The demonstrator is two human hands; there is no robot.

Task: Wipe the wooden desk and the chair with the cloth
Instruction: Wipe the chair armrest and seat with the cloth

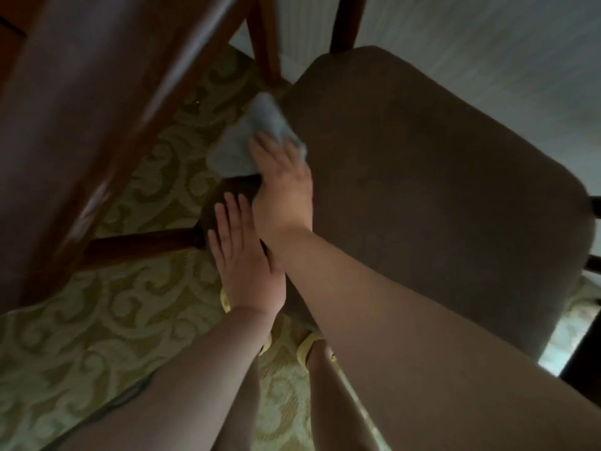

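A brown padded chair seat point(439, 190) fills the right half of the view. A grey-blue cloth point(247, 138) lies over the seat's left edge, and my right hand point(283, 187) presses on it with fingers spread over the cloth. My left hand point(247, 255) lies flat with straight fingers on the seat's near left corner, just beside my right wrist. The reddish wooden desk point(81, 109) stands at the left, its top slanting across the upper left of the view.
A desk leg point(263, 37) and a low wooden crossbar point(140, 242) stand close to the chair's left side. Green patterned carpet point(81, 336) covers the floor. My feet in yellow sandals point(312, 346) are under my arms. A pale wall point(487, 43) is behind the chair.
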